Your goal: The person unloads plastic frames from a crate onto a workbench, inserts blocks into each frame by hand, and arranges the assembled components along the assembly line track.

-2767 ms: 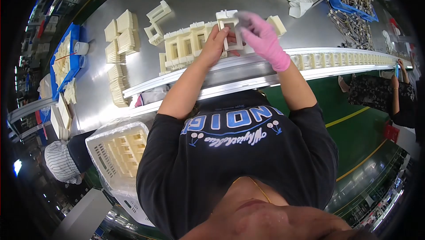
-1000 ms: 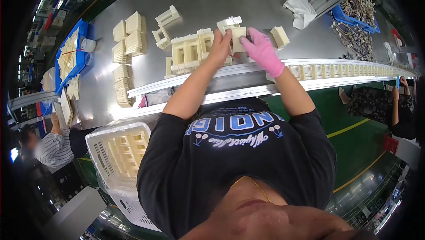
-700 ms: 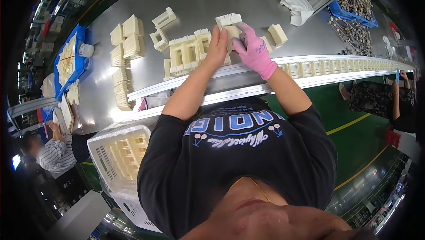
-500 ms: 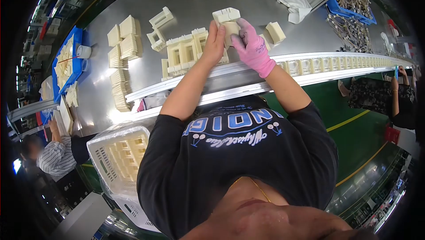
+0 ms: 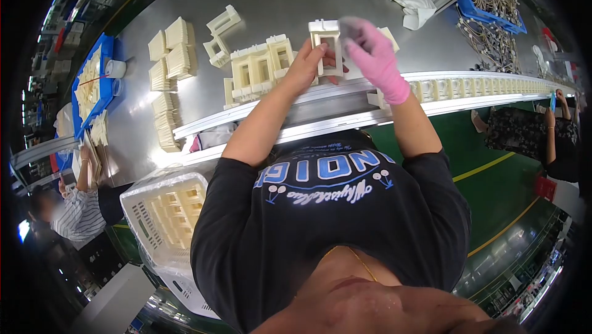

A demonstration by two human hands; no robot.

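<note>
In my bare left hand is a cream plastic frame, held upright, with fingers showing through its opening. Close by on its right is my right hand, in a pink glove with grey fingertips. Motion blurs those fingers, so their grip cannot be made out. Left of the held frame stands a row of similar cream frames on the metal table. Partly hidden behind the glove is a cream block. Below the gloved wrist, a small cream piece sits at the rail.
A metal rail carries a long line of cream frames rightward. Stacks of cream parts, two loose frames and a white cloth lie on the table. Blue trays flank it. A white crate stands below. Other people work at both sides.
The held frame has turned so that its opening shows. My gloved right hand has moved right, off the frame's near face. My left hand has shifted slightly right.
</note>
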